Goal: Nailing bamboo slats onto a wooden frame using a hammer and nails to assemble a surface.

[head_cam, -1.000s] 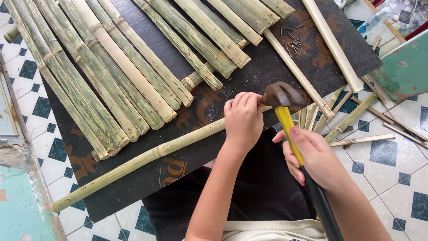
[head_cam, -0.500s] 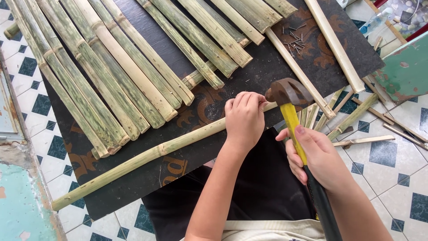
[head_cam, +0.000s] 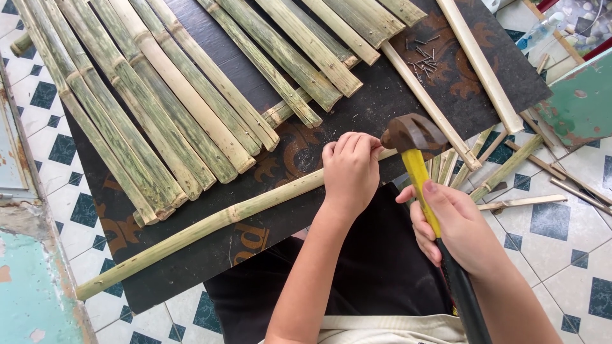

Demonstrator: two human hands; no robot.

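On the dark mat, your left hand curls its fingers down on the long bamboo pole while your right hand grips the yellow-handled hammer just beside it.

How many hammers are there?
1. The hammer is in the right hand, its head raised beside the left hand, which presses on a long bamboo stick. None other shows.

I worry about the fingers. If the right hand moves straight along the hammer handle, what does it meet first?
The right hand would likely meet the hammer head first; the left hand lies just beside, depth unclear.
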